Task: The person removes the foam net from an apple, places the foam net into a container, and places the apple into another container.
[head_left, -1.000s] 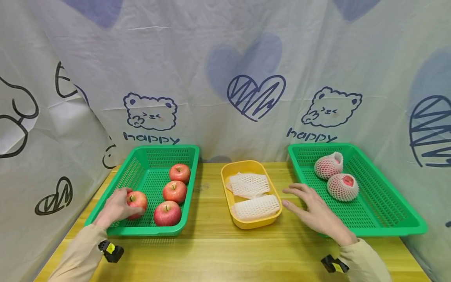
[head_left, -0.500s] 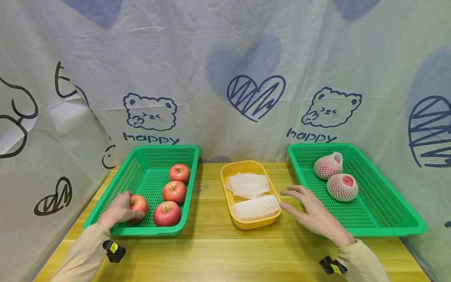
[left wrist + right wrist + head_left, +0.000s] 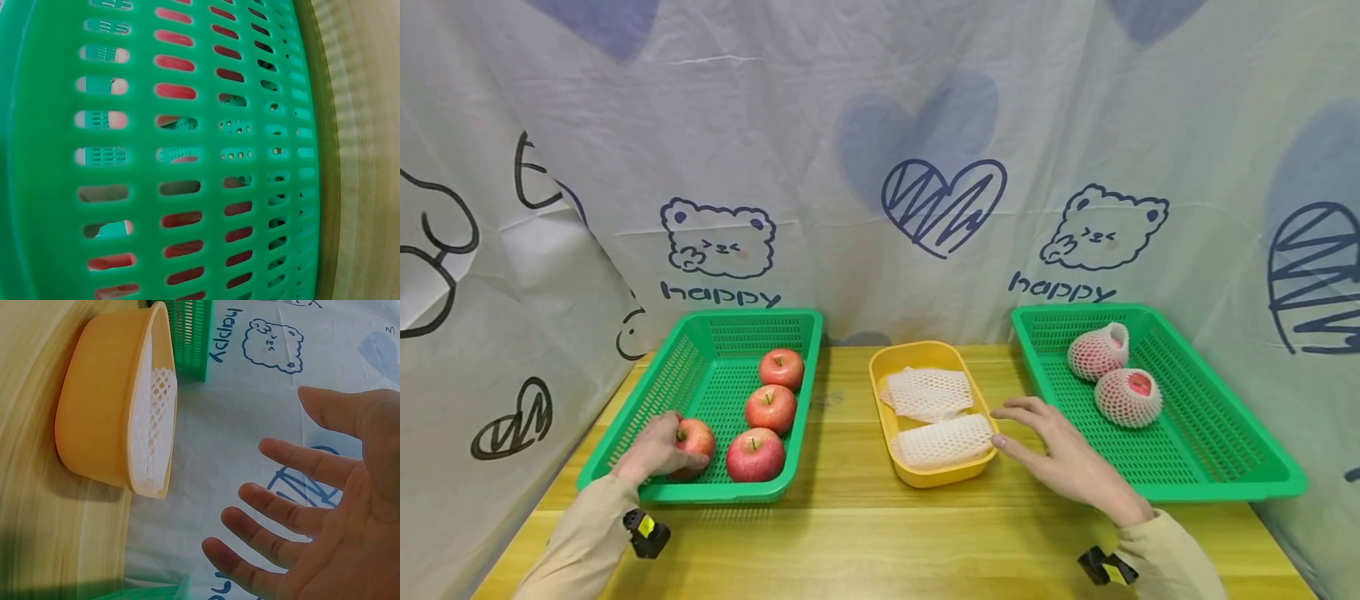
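In the head view my left hand (image 3: 651,452) reaches into the left green basket (image 3: 718,492), thumb and fingers around a red apple (image 3: 699,440) near the front left corner. Several other apples (image 3: 771,408) line the basket's right side. The left wrist view is mostly the slotted basket wall (image 3: 137,187), with red showing through the slots. My right hand (image 3: 1063,457) hovers with spread fingers beside the yellow box (image 3: 942,477), holding nothing. In that box lie white foam net sleeves (image 3: 946,442); the right wrist view shows the open palm and the box's side (image 3: 100,406).
At the right stands a second green basket (image 3: 1217,433) holding two apples in foam nets (image 3: 1129,398). All containers sit on a wooden table (image 3: 865,542). A printed curtain (image 3: 820,167) hangs right behind them.
My left hand has shifted slightly right and lower around the apple. My right hand has drifted a little left toward the yellow box.
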The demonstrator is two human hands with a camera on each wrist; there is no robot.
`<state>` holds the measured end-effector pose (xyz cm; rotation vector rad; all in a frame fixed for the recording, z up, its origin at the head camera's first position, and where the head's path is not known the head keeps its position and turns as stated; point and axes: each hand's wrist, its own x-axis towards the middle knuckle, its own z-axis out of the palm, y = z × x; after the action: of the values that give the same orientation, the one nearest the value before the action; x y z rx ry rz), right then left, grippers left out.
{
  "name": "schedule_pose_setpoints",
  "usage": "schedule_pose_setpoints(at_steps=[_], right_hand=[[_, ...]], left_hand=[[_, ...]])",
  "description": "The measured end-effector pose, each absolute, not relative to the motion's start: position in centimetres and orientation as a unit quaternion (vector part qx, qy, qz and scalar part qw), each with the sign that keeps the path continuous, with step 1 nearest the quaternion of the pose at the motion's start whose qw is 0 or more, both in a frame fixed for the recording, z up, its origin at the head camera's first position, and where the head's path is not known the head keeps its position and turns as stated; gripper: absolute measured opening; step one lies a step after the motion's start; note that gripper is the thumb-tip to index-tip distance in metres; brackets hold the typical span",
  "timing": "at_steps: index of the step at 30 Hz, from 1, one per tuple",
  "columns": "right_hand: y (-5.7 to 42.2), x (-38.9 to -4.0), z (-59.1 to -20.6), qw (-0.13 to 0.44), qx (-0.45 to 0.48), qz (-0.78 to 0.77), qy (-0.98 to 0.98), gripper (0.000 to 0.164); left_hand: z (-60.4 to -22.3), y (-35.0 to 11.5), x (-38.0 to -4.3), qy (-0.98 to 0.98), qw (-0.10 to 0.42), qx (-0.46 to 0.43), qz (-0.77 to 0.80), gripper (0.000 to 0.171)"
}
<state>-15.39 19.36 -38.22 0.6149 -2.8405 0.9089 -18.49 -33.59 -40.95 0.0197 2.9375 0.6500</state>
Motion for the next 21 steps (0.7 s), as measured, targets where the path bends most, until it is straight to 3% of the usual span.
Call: schedule_pose_setpoints(at_steps=[15,21], right_hand=[[19.54,-15.50,-38.40,0.041,0.195,0.300,-0.933,0.043],[19.77,-15.42,-38.21,0.043,0.194,0.300,-0.933,0.042]], left_hand=[[-40.97,-33.44,-18.66,0.975,0.083,-0.010,0.207,0.082],[-40.48,-33.15,-18.73,0.976,0.084,-0.012,0.202,0.099]])
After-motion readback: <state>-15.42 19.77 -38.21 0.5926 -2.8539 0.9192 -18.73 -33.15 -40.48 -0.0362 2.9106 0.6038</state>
